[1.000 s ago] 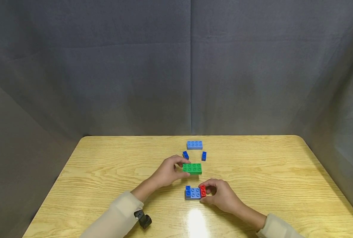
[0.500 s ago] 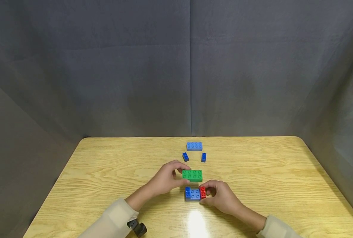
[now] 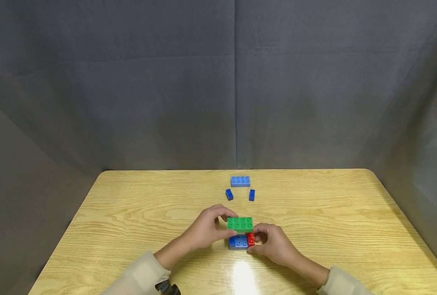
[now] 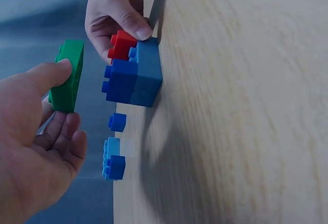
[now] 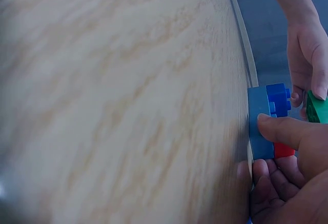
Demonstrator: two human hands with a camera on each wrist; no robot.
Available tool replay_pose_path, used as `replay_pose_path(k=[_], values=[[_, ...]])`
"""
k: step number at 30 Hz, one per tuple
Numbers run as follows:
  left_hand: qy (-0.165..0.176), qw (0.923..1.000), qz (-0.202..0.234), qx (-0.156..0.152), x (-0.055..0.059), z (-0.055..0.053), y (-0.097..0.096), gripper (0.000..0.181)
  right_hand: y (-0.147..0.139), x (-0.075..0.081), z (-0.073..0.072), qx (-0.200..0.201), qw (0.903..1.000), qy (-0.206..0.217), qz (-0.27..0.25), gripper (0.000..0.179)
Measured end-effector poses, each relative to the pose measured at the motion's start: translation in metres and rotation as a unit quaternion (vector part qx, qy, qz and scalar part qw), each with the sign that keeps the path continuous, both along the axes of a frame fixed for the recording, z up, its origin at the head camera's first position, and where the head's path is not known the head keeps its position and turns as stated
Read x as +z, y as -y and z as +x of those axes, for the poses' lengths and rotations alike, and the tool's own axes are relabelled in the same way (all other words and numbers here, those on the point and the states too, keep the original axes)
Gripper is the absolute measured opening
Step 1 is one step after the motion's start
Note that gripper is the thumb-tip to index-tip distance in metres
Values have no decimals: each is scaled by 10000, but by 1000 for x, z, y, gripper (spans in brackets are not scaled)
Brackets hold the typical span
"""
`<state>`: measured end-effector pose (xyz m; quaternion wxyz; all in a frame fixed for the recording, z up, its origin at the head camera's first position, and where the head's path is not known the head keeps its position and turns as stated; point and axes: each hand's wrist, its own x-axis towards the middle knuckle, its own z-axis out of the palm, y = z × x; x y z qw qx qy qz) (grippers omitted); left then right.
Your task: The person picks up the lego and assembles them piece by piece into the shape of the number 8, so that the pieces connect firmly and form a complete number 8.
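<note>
My left hand (image 3: 209,229) pinches a green eight-stud toy brick (image 3: 240,224) by its left end, thumb in front and fingers behind. The brick hangs just above a small stack, with a gap beneath it in the left wrist view. That stack is a light blue brick (image 4: 149,73) on the table, topped by a small dark blue brick (image 4: 121,81) at its left end and a small red brick (image 4: 123,45) at its right. My right hand (image 3: 275,243) grips the stack's right end, its thumb against the light blue brick in the right wrist view.
Farther back on the wooden table (image 3: 148,205) lie two small dark blue bricks, one on the left (image 3: 229,194) and one on the right (image 3: 252,195). Behind them sits another light blue brick (image 3: 240,181). A grey curtain (image 3: 166,102) hangs beyond the table.
My left hand has brought the green brick toward me, from behind the stack to over it, where it now covers part of the stack. The right hand stays in place.
</note>
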<state>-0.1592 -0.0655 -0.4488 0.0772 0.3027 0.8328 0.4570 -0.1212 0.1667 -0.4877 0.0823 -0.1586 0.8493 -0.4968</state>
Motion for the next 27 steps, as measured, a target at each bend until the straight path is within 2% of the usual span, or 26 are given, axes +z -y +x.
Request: replay_pose_path(k=[20, 27], values=[[178, 9997, 48, -160, -14, 10, -2, 34, 0, -2, 1, -30, 10000, -42, 7, 30], [123, 9997, 34, -186, -19, 11, -2, 34, -1, -1, 1, -9, 10000, -45, 5, 30]])
